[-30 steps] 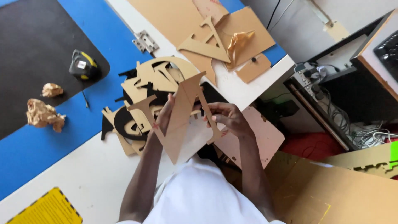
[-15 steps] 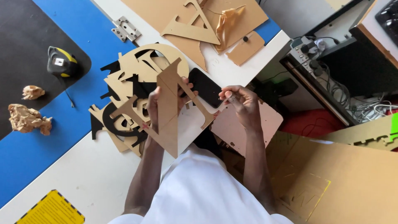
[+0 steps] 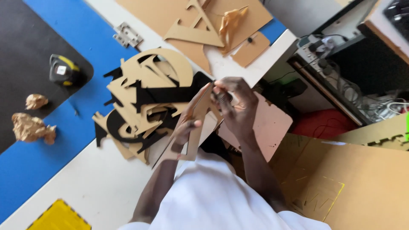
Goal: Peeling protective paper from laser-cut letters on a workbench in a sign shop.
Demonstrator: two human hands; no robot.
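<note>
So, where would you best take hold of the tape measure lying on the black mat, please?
Probably grip the tape measure across its two flat sides, coming straight down from above. It lies alone on the black mat, so a hand has room on either side of its compact body.

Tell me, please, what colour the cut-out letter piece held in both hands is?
The cut-out letter piece is plain tan, cardboard-brown, seen best in the head view.

White worktable [image 3: 76, 187] with blue mat [image 3: 34, 162], daylit floor clutter.
</note>
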